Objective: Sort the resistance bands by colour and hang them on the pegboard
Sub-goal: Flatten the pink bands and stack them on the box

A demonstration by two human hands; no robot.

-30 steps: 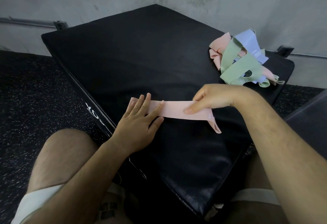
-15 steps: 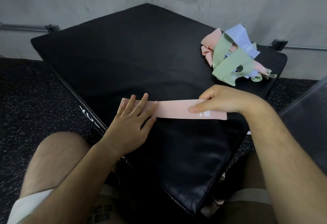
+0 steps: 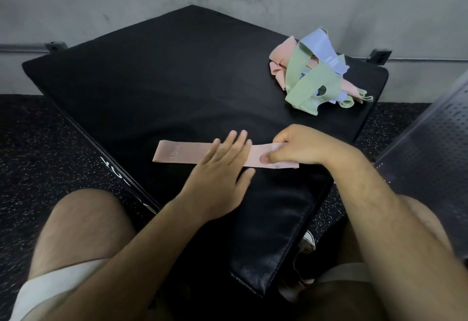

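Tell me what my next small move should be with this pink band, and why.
Probably release the pink band and reach the right hand to the tangled pile. The band lies flat on the black pad, left hand pressing its middle, right hand pinching its right end; pink, green and blue bands sit unsorted in the far corner.

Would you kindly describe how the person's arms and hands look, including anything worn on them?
The left forearm and right forearm are bare, no sleeves in view. The left hand and right hand wear no gloves, rings or watch. Hems of pale shorts cross the thighs.
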